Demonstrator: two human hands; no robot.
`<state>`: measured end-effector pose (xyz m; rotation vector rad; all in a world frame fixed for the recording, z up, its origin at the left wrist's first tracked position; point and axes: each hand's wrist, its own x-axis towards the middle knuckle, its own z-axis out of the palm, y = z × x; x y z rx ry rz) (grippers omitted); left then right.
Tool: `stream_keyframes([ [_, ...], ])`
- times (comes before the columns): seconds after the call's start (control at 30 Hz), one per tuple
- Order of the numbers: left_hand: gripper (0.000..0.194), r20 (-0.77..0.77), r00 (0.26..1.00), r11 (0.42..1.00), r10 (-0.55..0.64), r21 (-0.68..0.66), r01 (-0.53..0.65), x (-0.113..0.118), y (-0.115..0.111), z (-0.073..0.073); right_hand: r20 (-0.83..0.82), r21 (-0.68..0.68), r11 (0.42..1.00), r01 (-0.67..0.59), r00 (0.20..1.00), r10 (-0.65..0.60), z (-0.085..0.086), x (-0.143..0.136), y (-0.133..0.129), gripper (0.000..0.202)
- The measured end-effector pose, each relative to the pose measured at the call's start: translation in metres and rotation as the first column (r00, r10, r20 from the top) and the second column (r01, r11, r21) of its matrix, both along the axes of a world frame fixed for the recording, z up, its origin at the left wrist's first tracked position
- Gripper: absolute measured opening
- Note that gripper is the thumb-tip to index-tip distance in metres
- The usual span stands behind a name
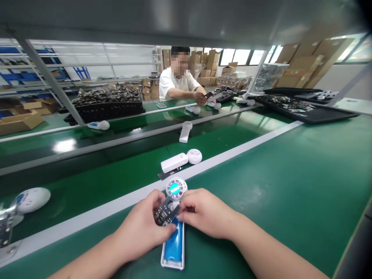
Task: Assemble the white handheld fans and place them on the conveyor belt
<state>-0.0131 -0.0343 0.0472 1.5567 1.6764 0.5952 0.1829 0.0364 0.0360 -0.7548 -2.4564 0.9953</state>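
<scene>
A white handheld fan [182, 252] lies opened up on the green bench, its round grille head pointing away from me and a blue battery [174, 245] showing in the handle. My left hand [142, 221] is closed around a black circuit board [164, 213], tilted over the upper part of the handle; its thumb is at the battery's edge. My right hand [205, 211] is pinched at the fan's neck, beside the board. What sits between those fingertips is too small or hidden to make out.
Another white fan [174, 162] with a dark board under it lies on the green belt [116, 174], and several more fans are spread along it. A black tray [319, 114] of parts stands at right. Across the belt, a person [174, 83] handles parts. A shelf [186, 23] hangs overhead.
</scene>
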Motion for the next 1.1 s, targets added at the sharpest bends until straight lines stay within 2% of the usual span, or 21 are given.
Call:
stream_keyframes([
  [0.07, 0.027, 0.062, 0.998, 0.999, 0.028, 0.025, -0.029, -0.002, 0.000, -0.003, -0.026, -0.014, 0.998, 0.056, 0.998, -0.056, -0.006, -0.004, 0.001, 0.011],
  [0.17, 0.015, 0.098, 0.995, 0.998, 0.025, 0.060, -0.031, -0.004, -0.001, -0.005, -0.011, 0.059, 0.993, 0.103, 0.995, -0.103, -0.011, -0.006, 0.004, 0.011],
  [0.23, 0.025, 0.106, 0.993, 0.997, 0.050, 0.059, -0.056, -0.002, -0.002, -0.006, -0.009, 0.109, 0.989, 0.098, 0.995, -0.098, -0.012, -0.006, 0.005, 0.011],
  [0.37, 0.033, 0.263, 0.947, 0.983, 0.185, -0.048, -0.178, 0.009, -0.003, -0.007, -0.035, 0.191, 0.978, 0.080, 0.997, -0.075, -0.015, -0.008, 0.000, 0.012],
  [0.53, 0.028, 0.189, 0.952, 0.966, 0.241, 0.049, -0.254, 0.016, -0.002, -0.005, -0.014, 0.286, 0.957, 0.051, 0.999, -0.049, -0.019, -0.014, -0.008, 0.019],
  [0.6, 0.026, 0.141, 0.967, 0.970, 0.213, 0.089, -0.227, 0.013, -0.004, -0.006, -0.008, 0.292, 0.954, 0.067, 0.998, -0.068, -0.020, -0.017, -0.011, 0.020],
  [0.67, 0.026, 0.045, 0.990, 0.967, 0.137, 0.209, -0.143, 0.009, -0.007, -0.011, -0.005, 0.268, 0.959, 0.094, 0.995, -0.096, -0.019, -0.020, -0.014, 0.020],
  [0.8, 0.028, -0.180, 0.983, 0.886, 0.040, 0.462, 0.048, 0.002, -0.008, -0.022, -0.006, 0.192, 0.969, 0.157, 0.987, -0.158, -0.018, -0.024, -0.022, 0.019],
  [0.97, 0.022, -0.299, 0.951, 0.802, 0.079, 0.586, 0.117, 0.000, -0.005, -0.027, -0.048, 0.086, 0.970, 0.229, 0.973, -0.226, -0.015, -0.026, -0.027, 0.017],
  [1.1, 0.023, -0.358, 0.932, 0.759, 0.064, 0.624, 0.188, 0.001, -0.005, -0.026, -0.053, 0.043, 0.966, 0.255, 0.966, -0.253, -0.010, -0.026, -0.028, 0.017],
])
